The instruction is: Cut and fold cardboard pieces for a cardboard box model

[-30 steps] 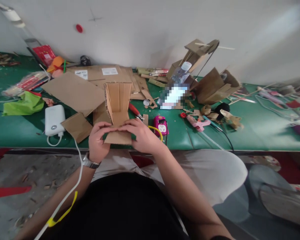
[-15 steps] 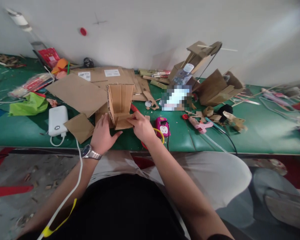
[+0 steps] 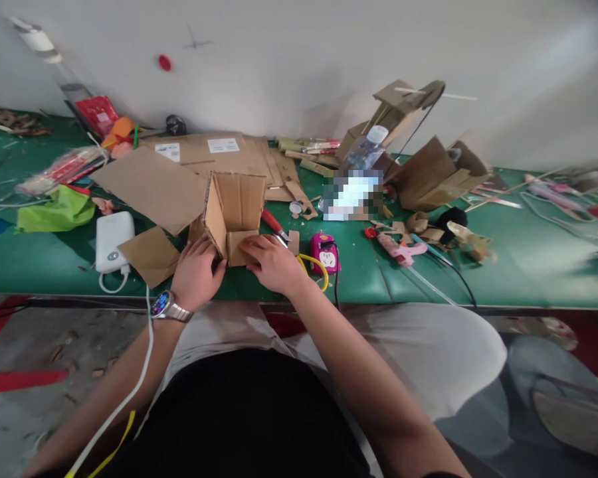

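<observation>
An open-fronted cardboard box structure point(image 3: 234, 209) stands upright near the front edge of the green table point(image 3: 518, 265). My left hand point(image 3: 195, 273), with a watch on its wrist, rests against the structure's left wall, fingers curled onto the cardboard edge. My right hand point(image 3: 272, 262) presses a small cardboard flap point(image 3: 239, 245) against the structure's lower front, fingers bent over it.
A white power bank point(image 3: 110, 240) and a loose cardboard square point(image 3: 149, 255) lie left of my hands. Red-handled pliers point(image 3: 274, 224), a pink socket point(image 3: 323, 251), a pink glue gun point(image 3: 398, 247), flat cardboard sheets point(image 3: 154, 186) and other cardboard models point(image 3: 428, 174) crowd the table behind.
The small flap went from held out in front in both hands to pressed against the structure's base. My left hand moved onto the left wall; the structure turned slightly.
</observation>
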The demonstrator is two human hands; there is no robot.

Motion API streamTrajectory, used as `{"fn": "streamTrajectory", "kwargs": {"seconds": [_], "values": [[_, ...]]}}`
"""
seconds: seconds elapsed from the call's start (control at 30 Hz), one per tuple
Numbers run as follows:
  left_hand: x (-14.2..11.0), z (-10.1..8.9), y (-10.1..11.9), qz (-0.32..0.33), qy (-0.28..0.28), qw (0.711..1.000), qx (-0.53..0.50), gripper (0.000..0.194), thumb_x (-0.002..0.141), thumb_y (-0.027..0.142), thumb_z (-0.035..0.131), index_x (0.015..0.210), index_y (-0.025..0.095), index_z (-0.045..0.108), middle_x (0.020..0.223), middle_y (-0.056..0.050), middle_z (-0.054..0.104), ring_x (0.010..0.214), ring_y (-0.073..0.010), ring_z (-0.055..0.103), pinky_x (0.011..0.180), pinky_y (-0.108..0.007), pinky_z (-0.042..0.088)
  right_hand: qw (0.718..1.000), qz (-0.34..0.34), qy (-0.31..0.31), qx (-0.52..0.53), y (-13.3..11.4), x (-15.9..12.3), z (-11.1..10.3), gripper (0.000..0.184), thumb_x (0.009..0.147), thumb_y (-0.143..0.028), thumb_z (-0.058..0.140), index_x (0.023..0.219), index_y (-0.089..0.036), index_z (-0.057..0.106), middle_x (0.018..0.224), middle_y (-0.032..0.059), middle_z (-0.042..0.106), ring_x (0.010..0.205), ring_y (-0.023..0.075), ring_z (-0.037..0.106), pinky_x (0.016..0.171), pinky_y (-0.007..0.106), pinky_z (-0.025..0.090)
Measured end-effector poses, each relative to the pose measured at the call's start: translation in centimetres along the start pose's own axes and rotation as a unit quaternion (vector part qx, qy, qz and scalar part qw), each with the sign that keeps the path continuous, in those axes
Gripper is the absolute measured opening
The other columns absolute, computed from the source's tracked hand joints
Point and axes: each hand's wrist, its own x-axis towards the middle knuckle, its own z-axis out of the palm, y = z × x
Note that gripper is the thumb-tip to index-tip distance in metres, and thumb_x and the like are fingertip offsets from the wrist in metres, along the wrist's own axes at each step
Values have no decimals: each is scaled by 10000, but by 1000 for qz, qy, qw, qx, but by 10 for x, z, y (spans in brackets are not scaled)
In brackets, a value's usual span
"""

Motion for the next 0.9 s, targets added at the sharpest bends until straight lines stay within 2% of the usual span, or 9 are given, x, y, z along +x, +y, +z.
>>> {"fn": "streamTrajectory", "kwargs": {"seconds": [0.23,0.4,0.5,0.6,0.73,0.9], "values": [[-2,-3,4,-2,-1,1000,4,209,872,247,669,1068,178,651,1346,-207,710,1389,-414,595,1210,-607,411,1000,28,6,-3,-4,6,5,409,950,-171,749,1358,-178,722,1408,138,681,1290,308,591,1142,474,499],[-1,-2,3,-3,-2,1000,-8,227,907,319,681,1085,182,655,1326,-206,718,1375,-424,599,1191,-618,415,1000,-7,0,18,0,12,6,423,922,-83,732,1324,-214,748,1405,118,691,1308,299,606,1193,474,466],[-1,0,1,-2,-5,1000,-5,245,933,330,667,1116,168,656,1331,-217,712,1387,-420,592,1200,-612,409,999,-3,1,33,1,13,7,429,898,-46,729,1297,-203,757,1396,123,696,1327,303,610,1210,475,457],[-1,1,-1,-1,-8,1000,-6,263,960,333,646,1159,160,654,1339,-219,707,1389,-414,592,1199,-615,409,997,39,20,62,2,11,9,487,882,-49,751,1350,-181,713,1450,149,652,1355,302,615,1202,470,476],[0,1,-2,-1,-6,1000,-15,242,978,363,631,1129,175,657,1300,-210,719,1372,-411,600,1174,-610,434,987,121,36,103,5,9,8,690,835,-129,856,1477,-153,604,1575,225,544,1397,321,622,1202,480,487],[1,1,-2,-1,3,1000,-22,233,951,349,654,1122,191,662,1271,-190,728,1362,-406,606,1176,-611,439,988,125,8,94,6,10,3,605,855,-133,848,1426,-176,653,1610,219,545,1397,331,646,1181,474,512]]}}
